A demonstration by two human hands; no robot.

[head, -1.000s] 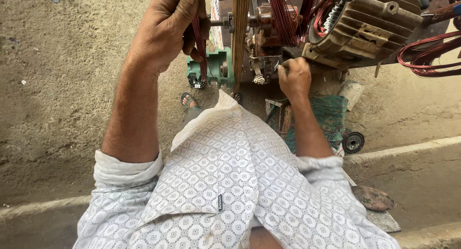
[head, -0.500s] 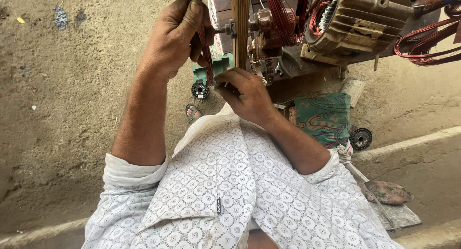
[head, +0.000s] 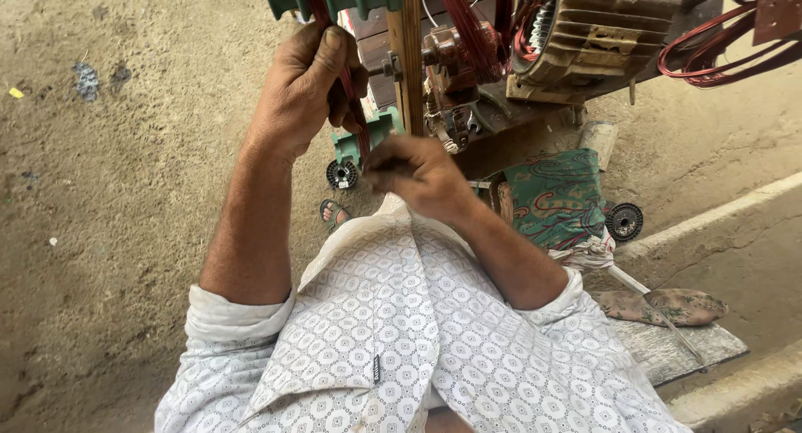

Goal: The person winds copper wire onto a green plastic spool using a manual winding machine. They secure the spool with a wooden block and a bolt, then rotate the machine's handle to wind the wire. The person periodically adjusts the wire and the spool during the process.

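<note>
Glossy reddish wire [head: 468,24] is seen beside a dull, ribbed metal motor housing [head: 601,32]; nearby, an upright wooden post [head: 408,49].

Dusty dirt floor [head: 125,232] — concrete kerb [head: 727,203]

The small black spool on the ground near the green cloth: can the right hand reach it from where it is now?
Probably yes. The right hand is closed near the winding frame, apart from the small black spool, which lies uncovered on the ground beside the green patterned cloth. Nothing visibly blocks the way.
</note>
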